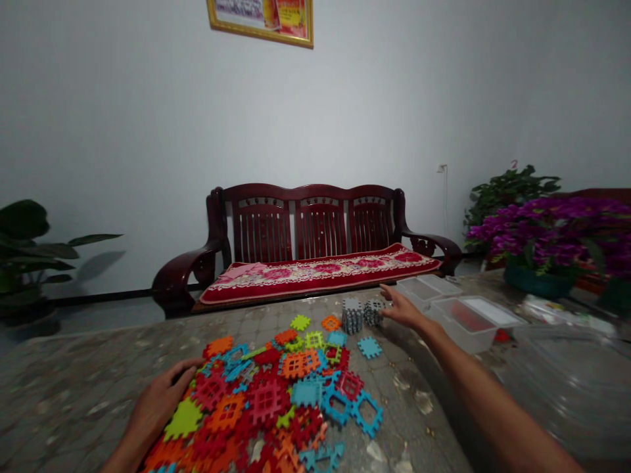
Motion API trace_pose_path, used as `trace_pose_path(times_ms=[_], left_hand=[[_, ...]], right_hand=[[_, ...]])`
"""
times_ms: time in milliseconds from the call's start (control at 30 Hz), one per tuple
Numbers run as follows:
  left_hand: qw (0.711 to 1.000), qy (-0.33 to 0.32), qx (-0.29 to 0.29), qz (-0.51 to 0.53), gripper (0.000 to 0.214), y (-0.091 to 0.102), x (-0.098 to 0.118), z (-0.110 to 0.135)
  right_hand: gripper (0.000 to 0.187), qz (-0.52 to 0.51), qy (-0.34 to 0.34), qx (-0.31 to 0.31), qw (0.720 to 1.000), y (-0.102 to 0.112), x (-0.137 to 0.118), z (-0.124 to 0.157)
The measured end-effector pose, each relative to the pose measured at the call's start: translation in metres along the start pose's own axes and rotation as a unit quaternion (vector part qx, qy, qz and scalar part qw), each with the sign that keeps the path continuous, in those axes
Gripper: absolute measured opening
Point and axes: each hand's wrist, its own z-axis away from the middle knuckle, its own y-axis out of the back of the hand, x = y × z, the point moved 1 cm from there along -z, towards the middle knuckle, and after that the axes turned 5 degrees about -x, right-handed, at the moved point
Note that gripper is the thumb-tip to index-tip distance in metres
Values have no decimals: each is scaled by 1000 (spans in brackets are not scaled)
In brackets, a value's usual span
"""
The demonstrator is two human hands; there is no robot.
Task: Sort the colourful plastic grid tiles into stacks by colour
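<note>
A heap of colourful interlocking plastic tiles (266,397) in red, orange, blue and green lies before me, some solid and some with window cut-outs. At the heap's left edge is my left hand (165,391), its thumb apart from the fingers and nothing visibly held. My right hand (401,310) reaches to the far side of the table with fingers spread. It is just right of two stacks of grey tiles, a taller left stack (352,316) and a right stack (373,313). Whether its fingertips touch the right stack, I cannot tell. A loose blue tile (369,347) lies in front of the stacks.
Clear plastic boxes (470,322) stand right of my right hand, and a larger clear container (566,374) sits nearer. Purple flowers in a green pot (539,281) are farther right. Beyond the patterned tablecloth (89,374) stands a dark wooden bench (320,223) with a red cover.
</note>
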Motion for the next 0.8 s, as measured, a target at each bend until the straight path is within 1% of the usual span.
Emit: trace_pose_path(times_ms=[67,133,233,333,433,533,667,800], left_hand=[[1000,3,-1,-2,42,1,1,0],[1000,3,-3,-4,41,1,3,0],[1000,9,-9,-7,42,1,3,1],[1000,10,-7,-4,43,1,0,0],[1000,5,-1,-5,41,1,1,1],[1000,13,-5,-8,40,3,5,3],[1000,6,-7,5,39,4,9,5],[1000,1,2,2,38,3,7,5]], right_hand=[[97,-20,-37,39,998,-10,5,7],[103,-14,-69,79,994,-24,8,16],[107,41,-96,117,988,-47,4,29],[110,111,-121,133,977,-63,-9,35],[112,162,-146,141,966,-68,-25,36],[112,198,-166,142,956,-69,-35,35],[107,247,-169,133,945,-73,-35,34],[99,264,-165,132,941,-74,-32,35]])
